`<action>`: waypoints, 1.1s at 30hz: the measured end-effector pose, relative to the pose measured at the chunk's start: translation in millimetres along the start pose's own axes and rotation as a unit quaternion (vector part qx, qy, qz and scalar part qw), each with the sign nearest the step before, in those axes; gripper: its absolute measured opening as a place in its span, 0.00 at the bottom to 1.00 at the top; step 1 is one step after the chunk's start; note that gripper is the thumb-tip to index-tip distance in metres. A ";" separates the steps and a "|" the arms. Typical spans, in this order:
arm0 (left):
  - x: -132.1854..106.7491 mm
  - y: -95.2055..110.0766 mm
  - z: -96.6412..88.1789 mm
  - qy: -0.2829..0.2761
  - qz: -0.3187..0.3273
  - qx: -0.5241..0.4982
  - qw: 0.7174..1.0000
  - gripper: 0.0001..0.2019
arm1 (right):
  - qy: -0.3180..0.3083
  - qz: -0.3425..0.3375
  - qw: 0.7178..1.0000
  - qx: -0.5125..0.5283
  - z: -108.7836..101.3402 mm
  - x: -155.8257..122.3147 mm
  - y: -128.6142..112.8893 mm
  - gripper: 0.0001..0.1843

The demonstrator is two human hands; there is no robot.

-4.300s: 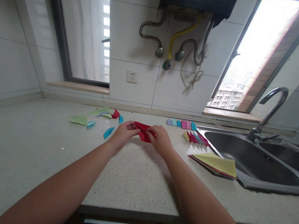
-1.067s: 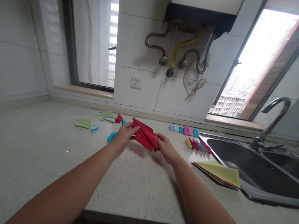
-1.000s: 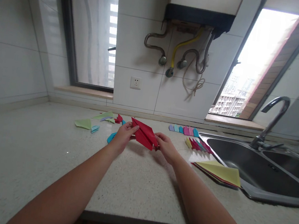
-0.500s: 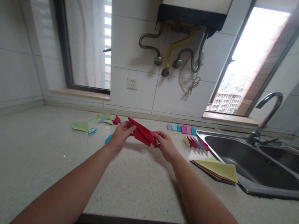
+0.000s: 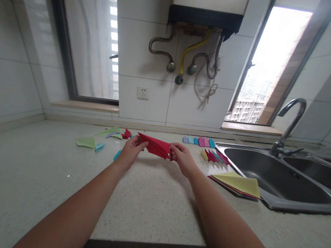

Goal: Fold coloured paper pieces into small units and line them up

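Note:
A red folded paper piece (image 5: 156, 146), long and pointed at its left end, is held between both hands just above the countertop. My left hand (image 5: 131, 150) pinches its left end with the thumb in front. At the right end, the fingers of my right hand (image 5: 181, 157) are closed on its edge. Behind and left of my left hand lie green folded papers (image 5: 86, 142), a small light-blue folded piece (image 5: 99, 147) and a small red piece (image 5: 126, 134). A blue piece (image 5: 117, 155) is partly hidden by my left hand.
A row of small coloured folded papers (image 5: 198, 141) lies at the back, with another pointed group (image 5: 215, 156) in front. A stack of yellow and darker folded sheets (image 5: 235, 183) rests beside the steel sink (image 5: 271, 204). A faucet (image 5: 289, 126) rises behind it.
The camera view has shifted slightly. The red paper is tilted less steeply, its left end lower, and both hands still grip it.

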State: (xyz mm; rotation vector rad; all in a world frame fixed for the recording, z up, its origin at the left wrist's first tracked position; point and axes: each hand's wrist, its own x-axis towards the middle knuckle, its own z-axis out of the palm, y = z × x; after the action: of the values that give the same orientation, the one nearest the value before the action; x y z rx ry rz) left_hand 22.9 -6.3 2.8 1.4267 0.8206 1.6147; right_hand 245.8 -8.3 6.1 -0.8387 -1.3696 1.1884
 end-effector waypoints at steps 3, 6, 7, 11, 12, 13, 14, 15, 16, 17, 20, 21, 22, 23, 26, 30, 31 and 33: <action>-0.4 1.4 -0.2 -0.004 0.007 0.018 1.000 0.15 | 0.004 -0.002 1.000 -0.011 -1.5 1.0 0.2 0.17; -0.2 1.5 -0.2 -0.006 0.012 0.027 1.000 0.15 | 0.010 -0.005 1.000 -0.008 -2.4 1.4 -0.7 0.17; -0.1 1.3 -0.2 -0.008 0.013 0.028 0.999 0.15 | 0.011 -0.005 1.000 -0.005 -2.5 1.4 -1.1 0.17; 0.6 0.7 -0.5 -0.015 0.016 0.027 0.999 0.13 | 0.008 0.000 1.000 0.009 -3.0 1.1 -2.2 0.17; 0.6 0.9 -0.5 -0.018 0.018 0.024 0.999 0.13 | 0.008 0.003 1.000 0.014 -3.0 1.0 -2.3 0.17; 0.6 1.3 -0.5 -0.023 0.021 0.022 0.999 0.12 | 0.008 0.006 1.000 0.020 -3.0 1.0 -2.4 0.17; 0.5 1.8 -0.5 -0.028 0.025 0.019 0.999 0.12 | 0.009 0.008 1.000 0.024 -2.9 0.9 -2.6 0.17; 0.4 2.3 -0.4 -0.033 0.029 0.017 0.999 0.11 | 0.011 0.010 0.999 0.028 -2.7 0.8 -2.8 0.17; 0.2 2.7 -0.4 -0.039 0.031 0.016 0.999 0.11 | 0.012 0.012 0.999 0.031 -2.5 0.6 -3.2 0.17; 0.1 3.0 -0.3 -0.042 0.032 0.017 0.998 0.11 | 0.012 0.014 0.999 0.032 -2.3 0.4 -3.6 0.17; 0.2 2.2 -0.6 -0.050 0.032 0.016 0.998 0.11 | 0.012 0.019 0.999 0.032 -2.1 -0.2 -4.6 0.17; 0.3 1.5 -0.8 -0.052 0.032 0.016 0.998 0.12 | 0.012 0.020 0.999 0.033 -2.2 -0.2 -4.9 0.17; 0.6 0.6 -1.2 -0.056 0.033 0.015 0.998 0.12 | 0.012 0.020 0.999 0.034 -2.3 -0.2 -5.0 0.17; 0.8 -0.3 -1.7 -0.060 0.035 0.015 0.997 0.12 | 0.013 0.018 0.999 0.033 -2.5 -0.1 -5.1 0.17; 1.2 -1.9 -3.3 -0.070 0.043 0.037 0.996 0.11 | 0.020 0.012 0.999 0.028 -3.0 0.6 -5.2 0.17; -0.1 -0.6 -4.1 -0.082 0.066 0.098 0.990 0.10 | 0.032 0.007 0.999 0.032 -3.1 1.6 -4.8 0.18; -0.8 0.2 -3.9 -0.089 0.073 0.114 0.987 0.10 | 0.034 0.007 0.999 0.035 -3.1 1.8 -4.5 0.18; -2.5 2.2 -3.0 -0.102 0.088 0.146 0.980 0.09 | 0.040 0.011 0.998 0.039 -3.4 2.3 -3.9 0.19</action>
State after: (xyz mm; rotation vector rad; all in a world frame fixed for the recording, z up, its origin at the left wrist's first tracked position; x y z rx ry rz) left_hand 19.6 -9.4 3.1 1.8855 0.8561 1.4869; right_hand 249.2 -6.5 10.1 -0.8391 -1.2436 1.2042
